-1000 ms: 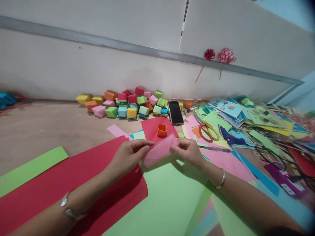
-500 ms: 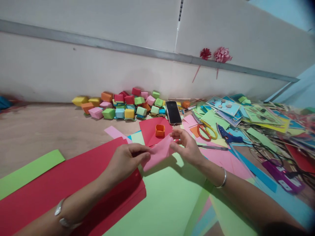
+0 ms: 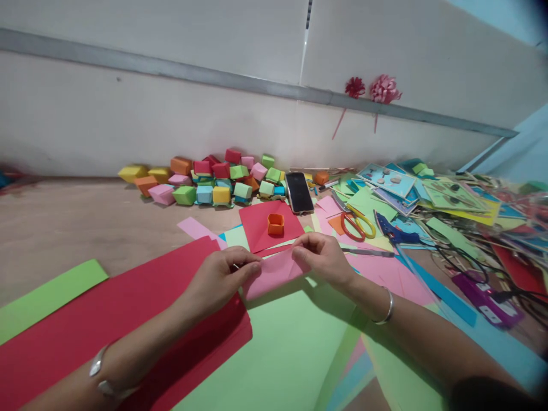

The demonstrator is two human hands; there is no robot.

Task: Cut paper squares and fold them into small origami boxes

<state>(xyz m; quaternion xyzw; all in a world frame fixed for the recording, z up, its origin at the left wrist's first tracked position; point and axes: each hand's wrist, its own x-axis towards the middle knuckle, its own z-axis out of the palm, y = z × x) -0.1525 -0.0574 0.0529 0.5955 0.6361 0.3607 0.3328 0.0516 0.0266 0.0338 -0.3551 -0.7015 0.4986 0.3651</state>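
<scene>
A folded piece of pink paper [image 3: 274, 275] is held up between my two hands, above a light green sheet [image 3: 278, 348]. My left hand [image 3: 229, 274] pinches its left end between thumb and fingers. At the right end, my right hand [image 3: 321, 260] pinches the upper edge. Just beyond the pink paper lies a red paper square [image 3: 253, 220], and on it stands a small open orange paper box [image 3: 276, 225]. Large red sheets [image 3: 128, 308] lie under my left forearm, with a bright green strip [image 3: 55, 294] on top at the left.
Several small coloured paper boxes [image 3: 203, 181] are piled along the wall, beside a phone [image 3: 299, 193]. Scissors [image 3: 358, 222], a blue glue gun [image 3: 396, 231] and a purple power strip [image 3: 488, 299] with cables lie on the right, among scattered paper and decorated cards [image 3: 387, 180].
My right hand has come down slightly and closed its fingers on the pink paper's edge. The paper now sits lower and flatter. The whole view has shifted a little.
</scene>
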